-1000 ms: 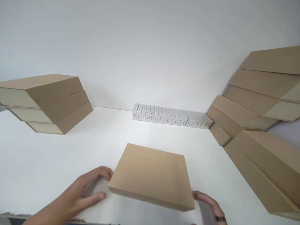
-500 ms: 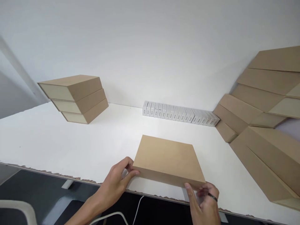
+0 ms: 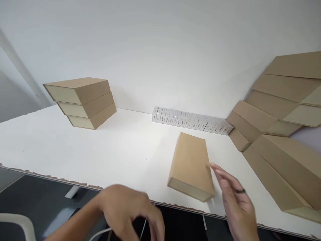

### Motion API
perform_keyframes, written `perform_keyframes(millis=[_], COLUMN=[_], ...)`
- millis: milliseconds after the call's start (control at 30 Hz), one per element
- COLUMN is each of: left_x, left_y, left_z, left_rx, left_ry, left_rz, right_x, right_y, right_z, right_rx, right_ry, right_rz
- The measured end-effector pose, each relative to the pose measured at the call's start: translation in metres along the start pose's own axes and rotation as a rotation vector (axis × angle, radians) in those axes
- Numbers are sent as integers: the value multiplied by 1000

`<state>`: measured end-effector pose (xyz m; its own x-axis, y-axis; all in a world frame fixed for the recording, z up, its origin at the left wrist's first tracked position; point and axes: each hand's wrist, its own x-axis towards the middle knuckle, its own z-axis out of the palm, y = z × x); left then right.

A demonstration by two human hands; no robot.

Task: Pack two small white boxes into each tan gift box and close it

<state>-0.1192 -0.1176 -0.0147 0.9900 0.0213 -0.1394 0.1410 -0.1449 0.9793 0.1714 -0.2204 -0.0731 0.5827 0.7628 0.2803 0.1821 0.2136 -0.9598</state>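
The cardboard box (image 3: 192, 164) is on the right-hand part of the white table (image 3: 100, 150), near the front edge. Its long axis runs front to back, from the person toward the wall, with the pale narrow end facing the person. Whether its underside sits flat all round, I cannot tell.

The right hand (image 3: 233, 194) is much the nearer one. It is beside the long right side of the box, so the box lies to its left; the fingers stretch toward that side and the thumb stands a little apart from them. The tip of the forefinger meets the side or stops just beside it; which, I cannot tell. A dark ring is on one finger.

The left hand (image 3: 132, 211) is well apart from the box, which lies to its right and farther forward. It is blurred, above the front edge, with bent fingers parted from the thumb and nothing seen between them; the fingertips are partly out of view.

Beyond the box, a row of small white boxes (image 3: 190, 120) stands along the wall. Three brown boxes (image 3: 82, 102) are stacked at the left, and a larger pile of boxes (image 3: 283, 134) fills the right.
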Motion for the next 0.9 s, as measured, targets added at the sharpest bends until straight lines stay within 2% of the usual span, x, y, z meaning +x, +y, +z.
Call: perform_keyframes(millis=[33,100,167,200,233,267,333,400,467,533,667,733,833,900], left_x=[-3,4,32,51,73,94,131,149,147,128,81,67,59,58], left_y=[10,23,24,20,14,7,-6,-18,-27,-36,-55,-63,-69,-68], left_z=[-14,-49,-86,-102,-117,-129,-145,-152,-149,-137,-96,-73,-47,-37], left_rx=[6,67,198,266,300,317,312,297,290,291,281,303,299,272], left_ry=[53,409,781,901,968,987,943,865,828,838,821,877,1020,1022], left_rz=[34,125,147,110,27,-54,-140,-149,-136,-124,-111,-101,-103,-130], right_x=[0,-7,-21,-30,-39,-48,-62,-68,-65,-55,-31,-23,-13,-9], right_y=[-3,-5,-4,-3,-1,2,8,15,20,21,13,8,9,14], right_z=[-6,-12,-6,1,10,20,38,48,45,34,13,10,13,14], right_rx=[24,19,-68,-115,-154,-173,-213,-270,-332,-386,-481,-539,-537,-507], right_ry=[100,284,386,404,404,388,313,232,203,227,264,257,253,238], right_rz=[-25,-80,-162,-212,-245,-266,-216,-136,-100,-65,228,314,358,387])
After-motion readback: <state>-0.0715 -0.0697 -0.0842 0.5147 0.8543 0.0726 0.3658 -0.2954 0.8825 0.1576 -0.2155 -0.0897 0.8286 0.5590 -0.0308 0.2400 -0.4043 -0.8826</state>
